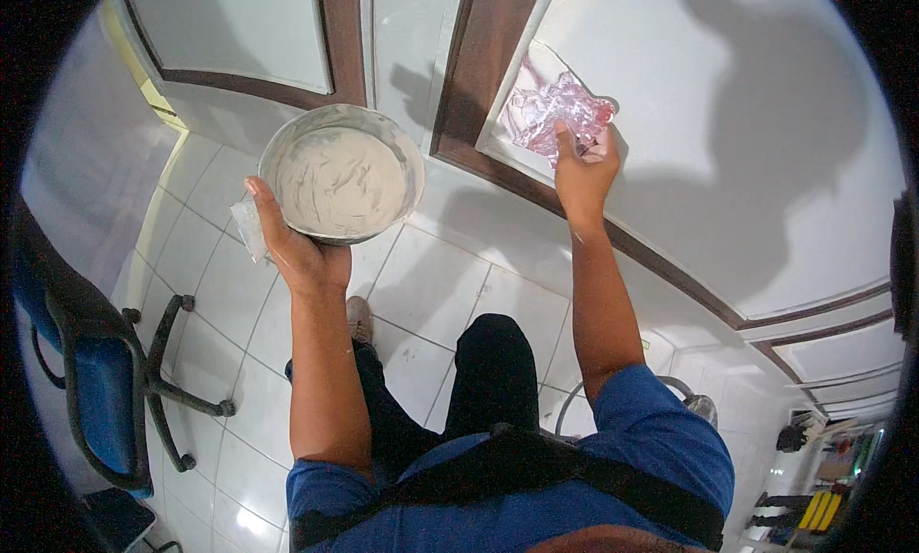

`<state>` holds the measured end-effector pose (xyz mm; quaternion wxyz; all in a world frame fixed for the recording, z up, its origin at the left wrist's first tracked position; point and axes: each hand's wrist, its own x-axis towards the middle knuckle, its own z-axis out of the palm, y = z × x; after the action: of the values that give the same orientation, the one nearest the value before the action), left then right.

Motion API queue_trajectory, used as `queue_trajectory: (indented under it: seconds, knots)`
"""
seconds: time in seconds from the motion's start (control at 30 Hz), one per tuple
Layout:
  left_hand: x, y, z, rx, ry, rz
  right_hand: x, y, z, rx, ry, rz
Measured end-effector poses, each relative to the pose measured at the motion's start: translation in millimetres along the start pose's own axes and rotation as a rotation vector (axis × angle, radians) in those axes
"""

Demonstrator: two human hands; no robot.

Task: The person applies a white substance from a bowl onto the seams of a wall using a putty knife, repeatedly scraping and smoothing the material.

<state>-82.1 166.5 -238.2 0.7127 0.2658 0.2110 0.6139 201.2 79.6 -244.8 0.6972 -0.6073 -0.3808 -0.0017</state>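
Observation:
My left hand [309, 258] carries a round metal bowl [269, 147] from below, its thumb up along the near left side. Pale beige paste or powder [344, 179] with a furrowed surface fills much of the bowl. A whitish scrap [250, 230], perhaps plastic or cloth, sticks out beside that hand. My right hand [590, 172] pinches a crumpled, shiny pinkish plastic sheet [556, 111] at the corner of a white panel [660, 215]. Dark brown wood trim [467, 72] borders this panel. Whether the sheet is stuck to the panel, I cannot tell.
A blue swivel chair [108, 402] with castors stands at the left on a white tiled floor [423, 280]. Another framed panel [237, 29] is at the upper left. A curved metal object [696, 406] shows behind my right arm. Assorted items [818, 510] lie at the lower right.

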Motion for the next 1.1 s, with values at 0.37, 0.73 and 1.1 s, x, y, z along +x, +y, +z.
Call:
queue_trajectory:
  seconds: [0.37,0.73,1.1]
  knots:
    - [8,0,-4,-0.022,0.03,-0.006,-5,-21,-64,-0.304,0.24,-0.168]
    - [8,3,-7,-0.031,-0.009,-0.001,-7,-86,-57,-0.779,-0.324,-0.556]
    - [3,10,-8,0.0,-0.006,0.033,1,-66,-40,-0.972,-0.69,-0.503]
